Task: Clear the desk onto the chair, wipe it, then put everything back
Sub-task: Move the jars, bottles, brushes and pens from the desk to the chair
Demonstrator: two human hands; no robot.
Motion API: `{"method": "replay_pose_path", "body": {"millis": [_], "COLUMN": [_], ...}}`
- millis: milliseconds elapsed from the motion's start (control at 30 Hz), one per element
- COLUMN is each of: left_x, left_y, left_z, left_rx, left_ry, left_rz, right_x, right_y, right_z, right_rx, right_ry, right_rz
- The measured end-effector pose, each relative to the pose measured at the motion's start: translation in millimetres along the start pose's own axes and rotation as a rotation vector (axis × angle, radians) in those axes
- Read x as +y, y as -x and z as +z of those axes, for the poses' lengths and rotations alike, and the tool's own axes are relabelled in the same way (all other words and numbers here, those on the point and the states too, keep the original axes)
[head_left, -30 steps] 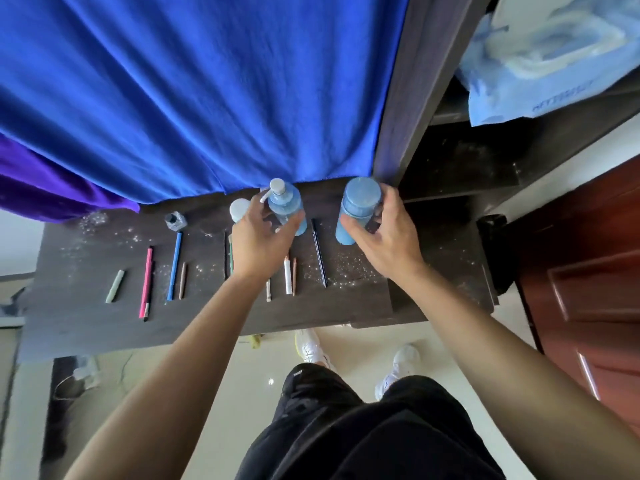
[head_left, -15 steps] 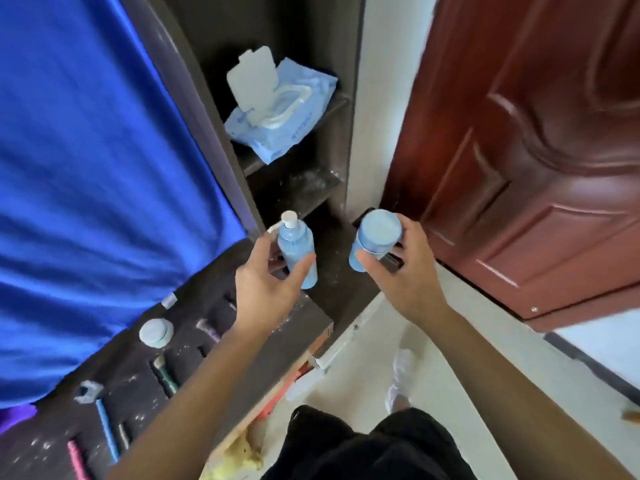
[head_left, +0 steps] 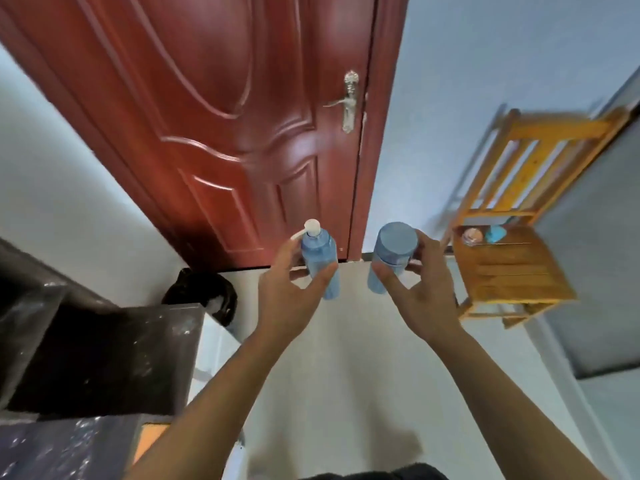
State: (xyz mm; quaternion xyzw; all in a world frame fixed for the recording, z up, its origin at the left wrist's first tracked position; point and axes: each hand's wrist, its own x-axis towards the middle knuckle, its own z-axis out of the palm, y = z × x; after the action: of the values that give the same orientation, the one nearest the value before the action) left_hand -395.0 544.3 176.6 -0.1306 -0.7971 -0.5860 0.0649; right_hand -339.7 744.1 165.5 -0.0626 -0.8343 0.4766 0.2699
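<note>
My left hand [head_left: 291, 299] grips a blue pump bottle [head_left: 318, 258] with a white pump head, held upright over the floor. My right hand [head_left: 420, 296] grips a blue bottle with a wide blue cap [head_left: 393, 252], also upright. Both bottles are in the air in front of me. To the right stands a wooden chair [head_left: 512, 271]; at the back of its seat sit a small round jar [head_left: 471, 235] and a small blue item [head_left: 496, 233]. The dark desk [head_left: 104, 355] shows only as a dusty corner at the lower left.
A red-brown door [head_left: 242, 126] with a metal handle [head_left: 348, 102] fills the wall ahead. A black bag [head_left: 207, 296] lies on the floor by the desk corner. Pale floor [head_left: 346, 375] spreads between me and the chair. A grey panel [head_left: 595, 271] stands right of the chair.
I have turned right, away from the desk, carrying both bottles. The desk with its pens has slid out to the lower left, and the door and chair have come into view.
</note>
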Motion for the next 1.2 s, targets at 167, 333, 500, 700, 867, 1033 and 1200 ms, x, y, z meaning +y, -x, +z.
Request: {"method": "replay_pose_path", "body": {"millis": [167,333,500,700,867,1033,1200], "left_x": [37.6,64.2,65.7,46.4,36.7,25.7,8.3], "left_y": [-19.5,-43.6,-90.2,-178.1,-243.4,-272.3,-276.8], "left_z": [143.1,252.3,321.4,395.1,460.1,523.3,590.2], "left_rx": [-0.149,-0.252,-0.284,-0.322,-0.397,-0.479,-0.488], "left_ry": [0.029,0.143,0.148,0.183,0.216,0.158,0.11], "left_rz": [0.002,-0.146,-0.197,-0.296,-0.368,-0.324,-0.366], "right_x": [76.5,139.4,187.1,240.1,273.3,315.7,384.0], "right_y": [-21.3,-51.9,-107.5,-187.5,-248.1,-274.1,-289.7], "right_z": [-114.9,-201.7,-237.6,-246.5,-270.0,-302.3,-337.0], "right_rx": [0.107,0.17,0.2,0.257,0.28,0.343,0.294], "right_ry": [0.053,0.145,0.172,0.195,0.249,0.268,0.245], "right_rz": [0.084,0.196,0.284,0.381,0.483,0.606,0.704]}}
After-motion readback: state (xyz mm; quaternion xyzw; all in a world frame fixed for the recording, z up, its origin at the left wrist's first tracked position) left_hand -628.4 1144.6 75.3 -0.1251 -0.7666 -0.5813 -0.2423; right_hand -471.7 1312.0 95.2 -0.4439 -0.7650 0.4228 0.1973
